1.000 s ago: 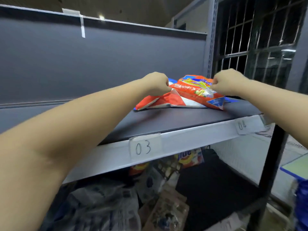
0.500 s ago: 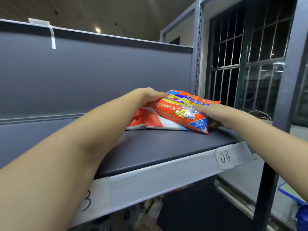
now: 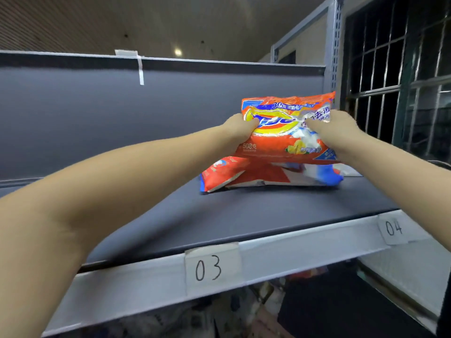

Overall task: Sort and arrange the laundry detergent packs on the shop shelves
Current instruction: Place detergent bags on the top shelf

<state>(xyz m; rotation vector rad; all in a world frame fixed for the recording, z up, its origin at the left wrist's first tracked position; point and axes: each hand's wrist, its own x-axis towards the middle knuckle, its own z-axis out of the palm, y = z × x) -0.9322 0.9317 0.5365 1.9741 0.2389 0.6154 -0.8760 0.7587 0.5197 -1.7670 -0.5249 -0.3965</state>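
Note:
An orange detergent pack (image 3: 283, 142) with a yellow and blue logo stands tilted upright on the dark shelf (image 3: 244, 215), its front facing me. My left hand (image 3: 238, 128) grips its left edge and my right hand (image 3: 334, 129) grips its right side. Under it lies a flat red, white and blue pack (image 3: 246, 174), partly hidden by the upper one.
The shelf's grey front rail carries paper labels "03" (image 3: 211, 268) and "04" (image 3: 393, 228). A grey back panel (image 3: 122, 113) closes the rear. A steel upright (image 3: 333, 45) and a barred window (image 3: 400, 69) stand at the right. Mixed goods fill the shelf below (image 3: 244, 313).
The orange pack lay flat on the lower pack; both hands have now lifted and tipped it up so its front faces me. The camera has also shifted.

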